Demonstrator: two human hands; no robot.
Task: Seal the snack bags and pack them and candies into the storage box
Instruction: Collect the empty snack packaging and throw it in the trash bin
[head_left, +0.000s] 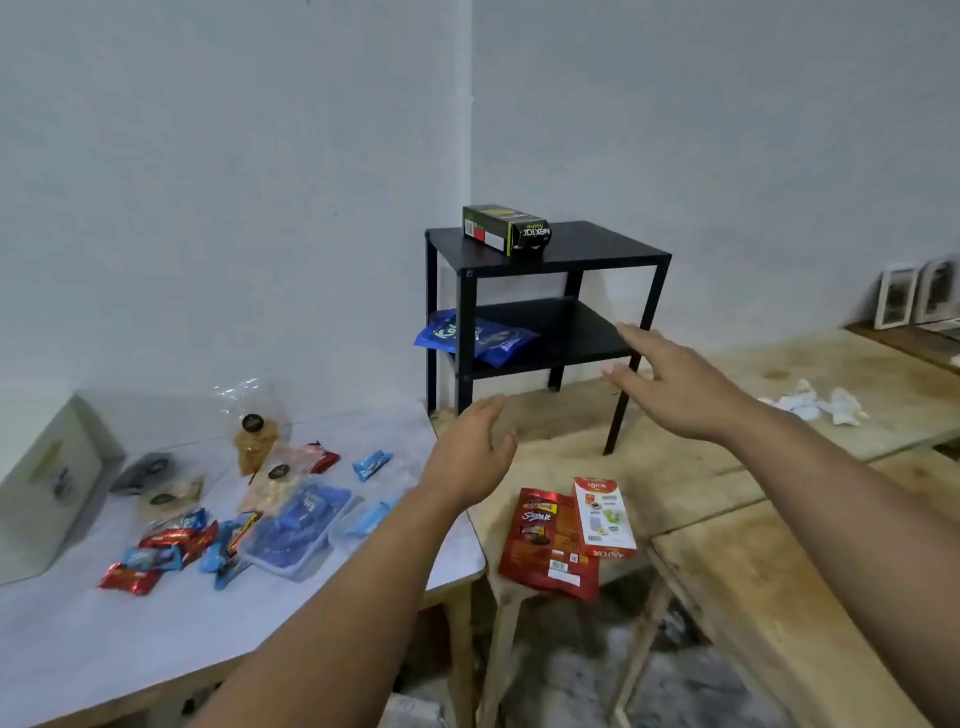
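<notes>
Both my hands hang in the air with fingers stretched and hold nothing. My left hand (475, 447) is over the white table's far right corner. My right hand (670, 382) is in front of the black shelf (566, 254). On the white table (156, 623) lie several wrapped candies (166, 551), clear snack bags (257, 431) and a clear storage box (296, 530) with blue packets in it. A red snack pouch (550, 545) and a red-white Astor box (605, 517) lie on the wooden table below my hands. A blue snack bag (493, 340) sits on the lower shelf.
A green-black Nextar box (506, 228) lies on top of the black shelf. A pale box (47, 483) stands at the white table's left edge. Crumpled white paper (815, 402) and picture frames (914, 293) are at the far right on wooden boards.
</notes>
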